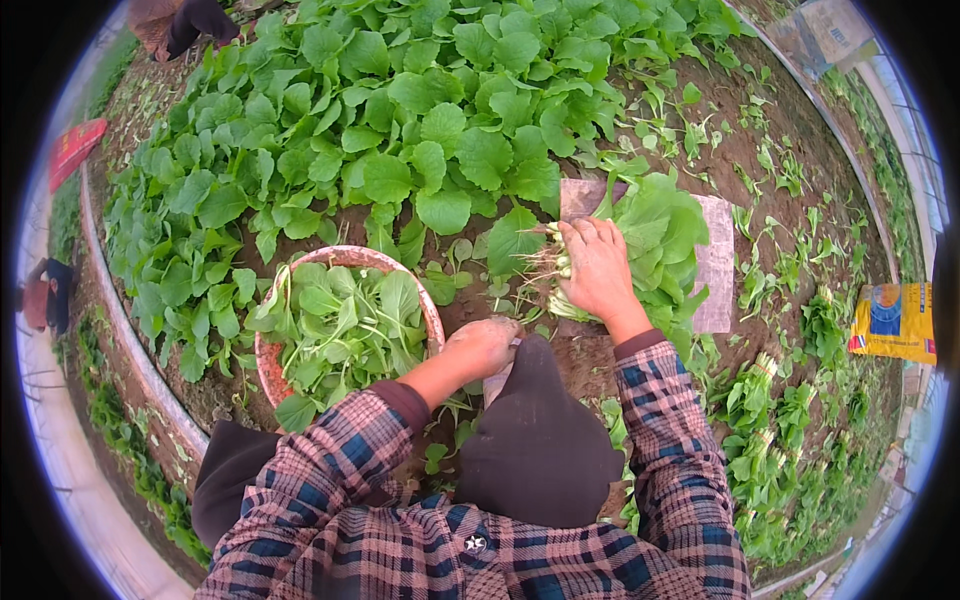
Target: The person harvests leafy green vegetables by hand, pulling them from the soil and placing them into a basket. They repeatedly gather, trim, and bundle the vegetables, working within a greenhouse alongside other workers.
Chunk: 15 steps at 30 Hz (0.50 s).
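Note:
My right hand (598, 266) lies over a bunch of leafy greens (660, 232), fingers curled across the pale stems. The thin roots (544, 262) point left and the leaves spread to the right. Under the bunch is a flat, worn sheet (716, 262) on the soil. Beside my knee (544, 427), my left hand (484, 346) is bent with its fingers curled inward. A small pale bit shows at its fingertips, too little to name. Just left of that hand stands a reddish round basin (437, 319) holding loose leafy greens (352, 322).
Dense growing greens (442, 127) fill the ground ahead. Tied bunches (754, 390) lie at right, near a yellow printed bag (892, 322). Loose small plants (787, 172) litter the soil. A pale edging strip (127, 315) runs along the left. Another person (184, 26) crouches at upper left.

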### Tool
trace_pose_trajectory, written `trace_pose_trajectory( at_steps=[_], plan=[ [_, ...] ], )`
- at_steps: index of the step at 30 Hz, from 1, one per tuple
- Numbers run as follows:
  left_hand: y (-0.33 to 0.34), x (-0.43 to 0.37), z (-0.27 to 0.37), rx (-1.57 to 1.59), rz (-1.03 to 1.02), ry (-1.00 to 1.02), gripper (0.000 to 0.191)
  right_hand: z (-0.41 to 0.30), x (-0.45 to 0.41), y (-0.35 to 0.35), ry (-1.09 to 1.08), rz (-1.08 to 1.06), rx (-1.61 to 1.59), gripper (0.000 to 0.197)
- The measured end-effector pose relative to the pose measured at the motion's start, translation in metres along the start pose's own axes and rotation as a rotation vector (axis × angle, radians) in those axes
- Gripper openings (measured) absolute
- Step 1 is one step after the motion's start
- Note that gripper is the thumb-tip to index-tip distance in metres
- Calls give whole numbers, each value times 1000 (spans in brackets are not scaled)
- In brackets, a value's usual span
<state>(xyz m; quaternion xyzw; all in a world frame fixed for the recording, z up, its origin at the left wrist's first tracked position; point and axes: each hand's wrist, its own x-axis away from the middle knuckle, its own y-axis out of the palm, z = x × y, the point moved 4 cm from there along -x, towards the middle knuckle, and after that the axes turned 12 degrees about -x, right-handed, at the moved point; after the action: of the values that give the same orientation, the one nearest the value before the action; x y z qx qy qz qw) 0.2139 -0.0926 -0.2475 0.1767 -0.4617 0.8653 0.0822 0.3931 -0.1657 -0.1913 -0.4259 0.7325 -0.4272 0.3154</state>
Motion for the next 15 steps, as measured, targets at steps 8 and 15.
trace_pose_trajectory(
  at_steps=[8,15],
  plan=[
    [61,-78,18,1232,-228,-258,32,15,-6,-16,170,-270,-164,78],
    [56,-84,15,1346,-188,-414,32,6,-10,-6,134,-190,70,74]
  ],
)
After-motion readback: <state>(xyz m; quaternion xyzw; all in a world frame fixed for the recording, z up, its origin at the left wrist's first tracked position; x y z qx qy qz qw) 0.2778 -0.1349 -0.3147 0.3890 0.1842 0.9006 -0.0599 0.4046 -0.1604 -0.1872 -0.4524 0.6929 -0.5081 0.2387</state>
